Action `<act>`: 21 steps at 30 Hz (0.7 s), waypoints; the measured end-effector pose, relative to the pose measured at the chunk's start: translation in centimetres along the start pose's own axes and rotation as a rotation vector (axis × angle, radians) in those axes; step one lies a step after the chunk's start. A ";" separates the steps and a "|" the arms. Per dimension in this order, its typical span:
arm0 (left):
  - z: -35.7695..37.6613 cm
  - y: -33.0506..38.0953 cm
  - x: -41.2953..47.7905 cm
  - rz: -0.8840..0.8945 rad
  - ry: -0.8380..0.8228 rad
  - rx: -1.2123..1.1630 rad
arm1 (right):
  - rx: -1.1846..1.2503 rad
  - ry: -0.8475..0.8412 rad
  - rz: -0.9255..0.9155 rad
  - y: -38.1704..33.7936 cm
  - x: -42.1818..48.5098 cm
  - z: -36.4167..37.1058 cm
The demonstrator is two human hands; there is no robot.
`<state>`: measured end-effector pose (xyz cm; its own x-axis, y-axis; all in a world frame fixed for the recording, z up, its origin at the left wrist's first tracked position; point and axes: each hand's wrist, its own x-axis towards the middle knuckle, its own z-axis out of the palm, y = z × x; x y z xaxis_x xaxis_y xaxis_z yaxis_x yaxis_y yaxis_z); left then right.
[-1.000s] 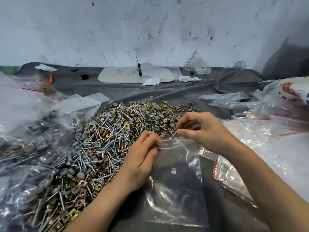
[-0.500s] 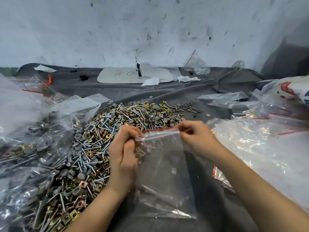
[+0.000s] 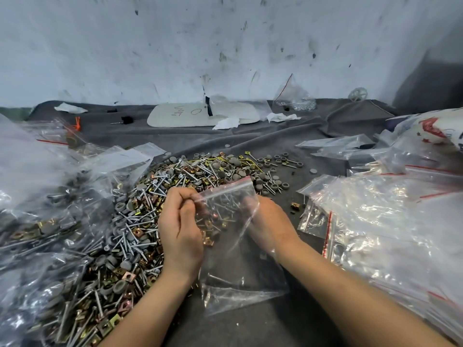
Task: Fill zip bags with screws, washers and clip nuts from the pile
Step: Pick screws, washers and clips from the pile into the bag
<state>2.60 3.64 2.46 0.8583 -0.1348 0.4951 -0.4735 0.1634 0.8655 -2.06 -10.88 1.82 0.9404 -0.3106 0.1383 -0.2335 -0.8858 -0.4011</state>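
Lifted off the grey cloth [image 3: 275, 146] since a moment ago, the zip bag [image 3: 238, 284] now hangs upright at the near right edge of the pile [image 3: 140, 209], red seal uppermost. The left hand [image 3: 180, 229] pinches the mouth's left corner. The right hand [image 3: 275, 224] sits against the bag's right side, its fingers blurred behind plastic, so I cannot tell its grip. The mouth is probably being opened for filling.

- Zip bag [image 3: 240, 284]: clear plastic film, glossy, creased.
- Screws [image 3: 130, 236]: bright silvery metal, shiny.
- Washers [image 3: 236, 161]: grey, matt, rubber-like in look.
- Clip nuts [image 3: 129, 276]: metal with a brassy or coppery plated sheen.
- Counter cloth [image 3: 250, 141]: dark grey fabric, matt, wrinkled.
- Wall [image 3: 225, 46]: white, rough, scuffed.
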 end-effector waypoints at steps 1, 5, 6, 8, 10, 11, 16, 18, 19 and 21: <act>0.0 0.0 -0.1 0.010 -0.002 0.012 | 0.008 0.014 0.026 0.1 0.0 0.1; 0.0 0.1 0.0 -0.011 -0.001 0.001 | 0.022 0.071 0.127 0.3 0.1 0.3; -0.1 0.1 0.0 -0.015 0.001 0.005 | 0.015 0.083 0.136 0.3 0.2 0.4; -0.1 0.1 0.0 -0.026 0.001 0.002 | -0.035 0.078 0.130 0.3 0.3 0.6; -0.2 0.1 0.0 -0.039 0.004 -0.002 | -0.083 0.061 0.118 0.4 0.5 0.6; -0.1 0.1 0.0 -0.051 0.002 -0.008 | -0.068 0.064 0.125 0.5 0.7 0.4; 0.1 0.2 0.3 -0.034 -0.064 0.044 | 0.389 0.135 0.263 0.6 1.1 -2.7; 0.0 0.2 0.3 0.017 -0.100 0.123 | 0.519 0.208 0.280 0.3 1.0 -4.1; 0.0 0.3 0.3 0.060 -0.127 0.157 | 0.574 0.260 0.268 0.1 0.8 -4.8; 0.1 0.3 0.1 0.196 -0.185 0.243 | 0.643 0.382 0.179 -0.5 0.2 -6.1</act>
<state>2.54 3.57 2.81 0.7066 -0.3021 0.6399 -0.6782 -0.0307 0.7343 -3.30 -12.64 7.57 0.7242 -0.6311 0.2779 -0.0743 -0.4721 -0.8784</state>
